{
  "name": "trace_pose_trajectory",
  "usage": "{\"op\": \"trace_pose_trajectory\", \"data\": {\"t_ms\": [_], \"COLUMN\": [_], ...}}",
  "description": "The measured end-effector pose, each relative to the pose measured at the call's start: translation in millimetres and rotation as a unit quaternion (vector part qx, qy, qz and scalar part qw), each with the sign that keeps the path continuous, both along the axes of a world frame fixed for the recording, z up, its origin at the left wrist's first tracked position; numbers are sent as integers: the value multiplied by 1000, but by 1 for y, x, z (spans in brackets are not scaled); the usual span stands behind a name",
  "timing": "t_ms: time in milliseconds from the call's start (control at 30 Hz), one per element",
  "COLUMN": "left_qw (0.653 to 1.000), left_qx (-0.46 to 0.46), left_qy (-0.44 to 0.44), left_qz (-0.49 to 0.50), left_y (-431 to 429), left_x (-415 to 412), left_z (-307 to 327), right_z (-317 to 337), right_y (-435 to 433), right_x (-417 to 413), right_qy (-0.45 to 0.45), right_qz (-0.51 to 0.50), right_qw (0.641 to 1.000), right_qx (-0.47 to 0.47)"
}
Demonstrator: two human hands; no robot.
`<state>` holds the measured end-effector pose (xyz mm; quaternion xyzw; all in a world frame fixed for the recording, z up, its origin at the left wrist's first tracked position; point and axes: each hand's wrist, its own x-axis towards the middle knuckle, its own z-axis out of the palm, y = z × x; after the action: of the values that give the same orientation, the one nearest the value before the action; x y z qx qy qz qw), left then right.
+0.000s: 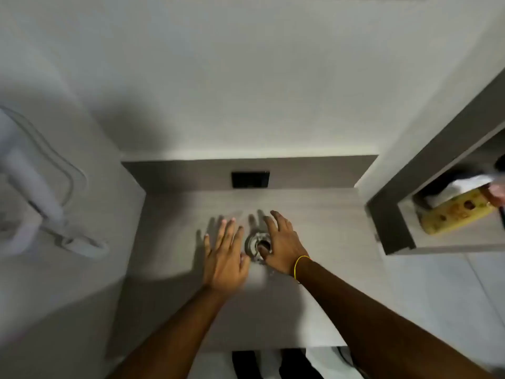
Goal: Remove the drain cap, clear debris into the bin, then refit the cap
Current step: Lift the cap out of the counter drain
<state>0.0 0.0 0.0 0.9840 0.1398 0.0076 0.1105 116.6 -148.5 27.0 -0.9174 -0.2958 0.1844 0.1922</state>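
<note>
Both hands reached down over the grey basin (314, 214). The left hand (224, 253) lay flat just left of the drain (255, 245), fingers spread, its grip apart and empty. The right hand (282, 243) covered the drain's right side, fingers splayed, thumb at the dark opening, grip apart. The metal drain ring showed between them; whether the cap was on could not be told

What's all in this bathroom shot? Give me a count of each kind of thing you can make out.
Hands: 2, left hand and right hand
Metal drain fitting: 1
Yellow wristband: 1
Black wall plate: 1
Yellow box in the niche: 1
White hair dryer: 1
Total: 7
</note>
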Motion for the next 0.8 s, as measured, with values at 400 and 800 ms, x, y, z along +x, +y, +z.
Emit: {"op": "trace_pose_trajectory", "data": {"t_ms": [400, 800], "left_qw": [995, 998], "left_qx": [-48, -44], "left_qy": [81, 28], "left_qz": [39, 46], "left_y": [-36, -36], "left_x": [-55, -59], "left_z": [-117, -129], "right_z": [-73, -65], "right_y": [24, 44], "right_x": [12, 31], "right_qy": [-11, 10], "right_qz": [94, 172], "right_qw": [986, 964], "right_qx": [-136, -205]}}
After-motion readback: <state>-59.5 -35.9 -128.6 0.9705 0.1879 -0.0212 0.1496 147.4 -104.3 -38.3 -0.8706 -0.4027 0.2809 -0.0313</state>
